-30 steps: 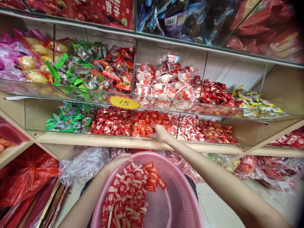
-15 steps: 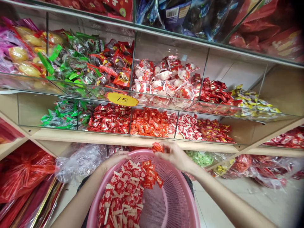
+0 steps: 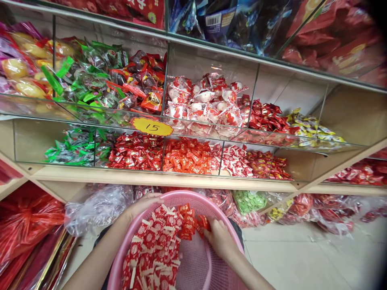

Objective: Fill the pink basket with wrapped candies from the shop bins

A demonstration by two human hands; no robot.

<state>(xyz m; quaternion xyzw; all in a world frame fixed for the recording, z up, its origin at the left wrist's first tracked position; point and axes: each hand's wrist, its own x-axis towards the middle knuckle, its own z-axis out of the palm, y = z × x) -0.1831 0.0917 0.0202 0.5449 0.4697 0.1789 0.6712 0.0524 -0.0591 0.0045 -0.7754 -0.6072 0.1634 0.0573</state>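
Note:
A pink plastic basket (image 3: 184, 195) with mesh walls stands low in front of me. My left hand (image 3: 144, 204) grips its far-left rim. Inside the basket, my right hand (image 3: 220, 237) is closed around a few orange-red wrapped candies (image 3: 201, 224). These touch or nearly touch several similar loose orange-red candies (image 3: 186, 220) lying there. Red candies with white wrapper ends (image 3: 155, 249) cover the basket's left half. On the shelf above, a bin of orange-red candies (image 3: 187, 157) sits between bins of other red candies.
Clear dividers split the shelves (image 3: 169, 178) into candy bins. A yellow price tag (image 3: 152, 127) marked 15 hangs at the upper shelf's edge. Plastic bags of candy (image 3: 249, 200) lie below, with a red bag (image 3: 27, 217) at left. Tiled floor (image 3: 290, 257) shows at right.
My right hand has come down from above the basket's far rim into the basket with the orange-red candies. My left hand stays on the rim. The view has shifted slightly.

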